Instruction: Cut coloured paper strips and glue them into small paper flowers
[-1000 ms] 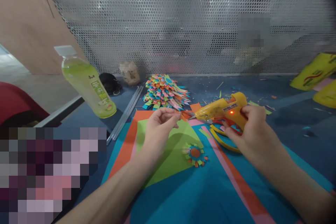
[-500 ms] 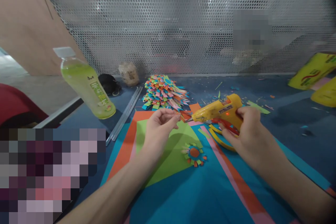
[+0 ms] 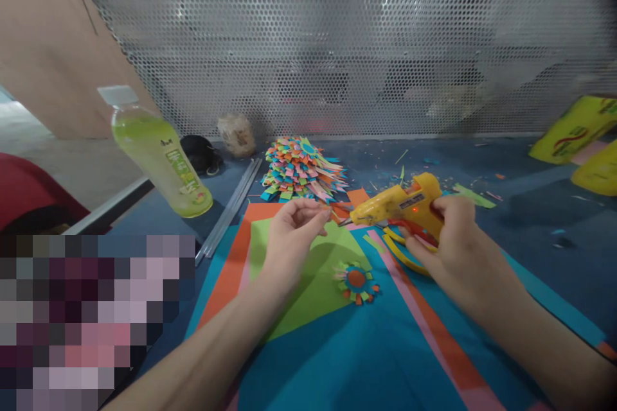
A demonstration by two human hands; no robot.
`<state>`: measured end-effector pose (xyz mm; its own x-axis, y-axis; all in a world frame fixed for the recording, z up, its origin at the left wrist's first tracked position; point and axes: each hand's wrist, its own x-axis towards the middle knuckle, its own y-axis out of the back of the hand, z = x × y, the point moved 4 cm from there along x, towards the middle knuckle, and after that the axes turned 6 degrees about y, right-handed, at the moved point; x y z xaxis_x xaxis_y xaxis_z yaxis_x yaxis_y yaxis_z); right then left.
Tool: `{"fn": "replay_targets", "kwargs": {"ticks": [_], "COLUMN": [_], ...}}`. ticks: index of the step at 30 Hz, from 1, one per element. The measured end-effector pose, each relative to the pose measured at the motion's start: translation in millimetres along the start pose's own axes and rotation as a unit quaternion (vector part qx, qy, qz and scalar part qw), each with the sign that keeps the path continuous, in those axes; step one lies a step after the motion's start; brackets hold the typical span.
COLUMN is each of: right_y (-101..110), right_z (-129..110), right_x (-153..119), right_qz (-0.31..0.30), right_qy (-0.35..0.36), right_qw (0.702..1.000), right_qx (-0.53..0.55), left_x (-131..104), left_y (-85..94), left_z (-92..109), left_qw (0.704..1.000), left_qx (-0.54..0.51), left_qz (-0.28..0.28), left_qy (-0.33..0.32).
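My right hand [image 3: 446, 234] is wrapped round a yellow hot glue gun [image 3: 398, 202] with a small orange light lit on its side. The gun's metal nozzle points left, close to the fingertips of my left hand [image 3: 299, 228]. Thumb and forefinger of that hand are pinched together; whatever sits between them is too small to make out. Below lies a fringed paper flower [image 3: 357, 279] with an orange centre and blue ring, partly on a green paper sheet [image 3: 308, 298]. Yellow-handled scissors [image 3: 405, 257] rest beneath the glue gun, partly hidden by my right hand.
A pile of fringed paper flowers [image 3: 301, 170] stands behind my left hand. Clear glue sticks [image 3: 231, 205] and a green drink bottle [image 3: 161, 160] are at the left. Yellow packages [image 3: 578, 131] lie far right. Perforated metal [image 3: 308, 32] closes the back; paper scraps litter the table.
The glue gun and my right hand have shifted very slightly to the left. My left hand and the paper flower have stayed in place.
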<state>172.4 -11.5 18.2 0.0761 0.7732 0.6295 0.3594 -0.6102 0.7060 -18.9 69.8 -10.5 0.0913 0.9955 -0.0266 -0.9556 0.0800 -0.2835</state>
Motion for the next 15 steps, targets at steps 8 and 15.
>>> {"fn": "replay_targets", "kwargs": {"ticks": [8, 15], "right_y": [-1.7, -0.8], "right_z": [7.0, 4.3], "right_x": [-1.8, 0.2], "right_qz": [0.017, 0.015], "right_qy": [0.025, 0.040], "right_qw": [0.999, 0.999], "right_qx": [-0.020, -0.027], "left_x": [2.7, 2.5], "left_y": [-0.3, 1.3], "left_z": [-5.4, -1.0], "left_qw": [1.000, 1.000], "left_qx": [-0.004, -0.014], "left_qz": [-0.014, 0.002], "left_qy": [0.003, 0.006]}}
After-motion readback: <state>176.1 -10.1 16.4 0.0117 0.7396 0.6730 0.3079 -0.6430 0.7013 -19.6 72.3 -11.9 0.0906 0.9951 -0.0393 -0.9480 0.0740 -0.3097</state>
